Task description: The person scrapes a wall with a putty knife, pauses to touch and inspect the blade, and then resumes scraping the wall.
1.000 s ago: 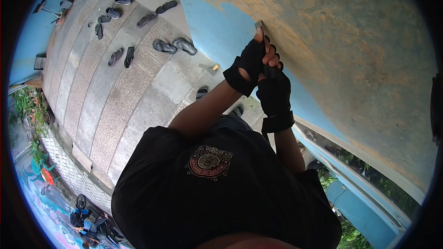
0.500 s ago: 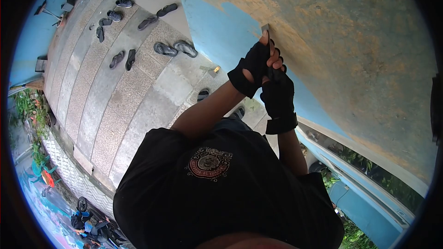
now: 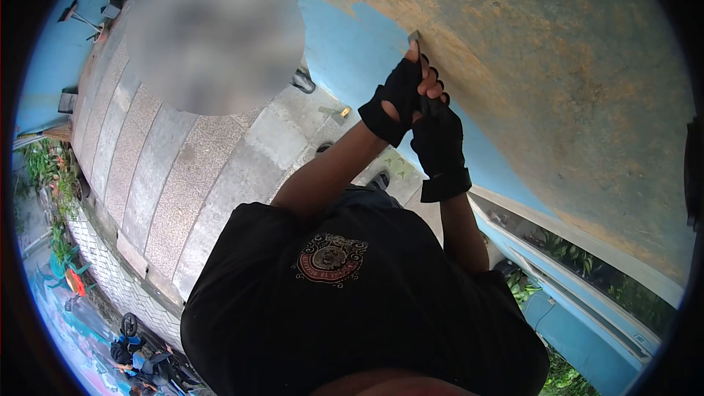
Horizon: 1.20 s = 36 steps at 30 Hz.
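A scraper (image 3: 415, 36) has its flat metal blade against the wall (image 3: 535, 66), at the border between blue paint and a bare, patchy tan-grey area. My left hand (image 3: 405, 92), in a black fingerless glove, is closed around the scraper close to the blade, thumb pressed along it. Just below, my right hand (image 3: 438, 139), in a matching glove, is wrapped around the handle end. The two hands touch each other, and most of the handle is hidden inside them.
A round grey blur (image 3: 216, 37) hides part of the tiled floor (image 3: 198, 169). A sandal (image 3: 303, 81) and a small yellow-tipped item (image 3: 345, 112) lie near the wall's foot. A blue ledge (image 3: 572, 279) runs at lower right; a motorbike (image 3: 150, 367) stands far lower left.
Both hands and the scraper have shifted slightly up and left along the wall. A grey blur now covers the floor area where several sandals and shoes showed before.
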### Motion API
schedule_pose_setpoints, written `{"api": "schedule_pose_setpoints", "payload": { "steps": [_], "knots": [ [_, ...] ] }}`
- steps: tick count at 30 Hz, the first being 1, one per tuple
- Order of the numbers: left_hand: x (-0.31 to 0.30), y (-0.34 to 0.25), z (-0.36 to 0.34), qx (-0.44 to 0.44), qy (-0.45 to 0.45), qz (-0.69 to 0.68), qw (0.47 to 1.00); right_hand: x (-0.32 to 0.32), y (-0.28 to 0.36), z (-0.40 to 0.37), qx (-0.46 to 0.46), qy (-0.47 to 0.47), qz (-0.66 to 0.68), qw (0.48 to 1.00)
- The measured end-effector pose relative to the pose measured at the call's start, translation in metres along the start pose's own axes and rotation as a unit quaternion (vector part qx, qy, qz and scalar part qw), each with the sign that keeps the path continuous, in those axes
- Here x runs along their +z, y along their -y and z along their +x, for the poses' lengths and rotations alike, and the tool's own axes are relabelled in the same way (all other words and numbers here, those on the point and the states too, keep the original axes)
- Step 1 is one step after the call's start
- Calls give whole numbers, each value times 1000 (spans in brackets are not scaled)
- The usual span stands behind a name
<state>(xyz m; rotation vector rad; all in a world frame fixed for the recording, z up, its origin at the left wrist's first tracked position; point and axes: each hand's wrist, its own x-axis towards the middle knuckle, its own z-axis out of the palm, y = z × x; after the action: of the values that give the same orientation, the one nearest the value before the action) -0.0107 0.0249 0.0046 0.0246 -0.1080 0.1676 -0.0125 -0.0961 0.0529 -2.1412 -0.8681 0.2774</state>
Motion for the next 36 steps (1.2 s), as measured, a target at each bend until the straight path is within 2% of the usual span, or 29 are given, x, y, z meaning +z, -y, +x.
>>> {"api": "schedule_pose_setpoints", "payload": {
  "steps": [1,3,5,6,9,11,12,13,15,16,17,18,19,20,21,22,23,24,25,26,27,28,29,31,33,34,35,36],
  "knots": [
    [3,2,2,-14,-11,28,999,-3,3,-1,64,4,51,997],
    [1,-4,4,-24,-2,22,999,-1,8,10,40,-3,70,997],
    [-6,-22,11,32,-21,2,999,7,7,28,-40,24,-32,998],
    [-10,-29,14,51,-15,7,999,11,6,27,-38,22,-34,998],
    [-17,-24,7,14,-10,2,1000,15,6,21,-73,-6,-69,995],
    [-11,-3,1,-21,-31,25,999,0,7,1,39,6,14,999],
    [-4,4,2,-21,-37,32,999,-3,8,-1,-88,-67,-47,993],
    [2,7,1,-24,-45,38,998,-3,9,3,-90,-66,-46,993],
    [-9,-12,7,7,-58,21,998,-3,12,18,77,34,72,994],
    [-17,-24,13,36,-70,4,997,15,-9,36,-86,33,-64,994],
    [-23,-40,15,83,-97,27,991,33,-15,49,-157,27,-117,980],
    [-36,-59,13,71,-120,19,990,50,-19,68,-374,-69,-265,886],
    [-48,-73,8,58,-145,12,988,62,-15,63,-102,81,-11,991],
    [-52,-77,3,53,-141,17,988,70,-19,60,-164,90,-148,971],
    [-54,-76,-8,40,-147,53,987,74,-22,54,-219,99,-284,928],
    [-53,-72,-18,27,-153,88,984,60,-10,46,-216,95,-286,929],
    [-47,-70,-27,23,-149,89,984,33,10,37,-82,152,-182,968],
    [-40,-68,-37,-49,-191,113,974,12,18,24,54,204,-71,975],
    [-36,-66,-46,-121,-234,136,955,-1,1,6,76,161,12,984],
    [-43,-66,-57,-145,-222,182,947,-30,24,-3,175,172,43,968],
    [-46,-65,-64,-148,-223,182,946,-44,16,-13,178,124,57,975],
    [-48,-63,-69,-154,-215,218,939,-65,41,-17,289,108,110,945],
    [-48,-63,-74,-159,-207,257,931,-75,28,-20,291,90,148,941],
    [-38,-62,-79,-144,-240,277,919,-82,35,-3,318,83,125,936],
    [-47,-64,-81,-76,-226,318,918,-47,16,23,264,129,150,944],
    [-49,-65,-82,-77,-224,319,918,3,-23,39,77,91,9,993],
    [-51,-66,-84,-21,-245,321,915,50,-51,45,-113,48,-133,983],
    [-51,-67,-87,34,-264,323,908,70,-42,38,-102,72,-89,988]
  ]
}}
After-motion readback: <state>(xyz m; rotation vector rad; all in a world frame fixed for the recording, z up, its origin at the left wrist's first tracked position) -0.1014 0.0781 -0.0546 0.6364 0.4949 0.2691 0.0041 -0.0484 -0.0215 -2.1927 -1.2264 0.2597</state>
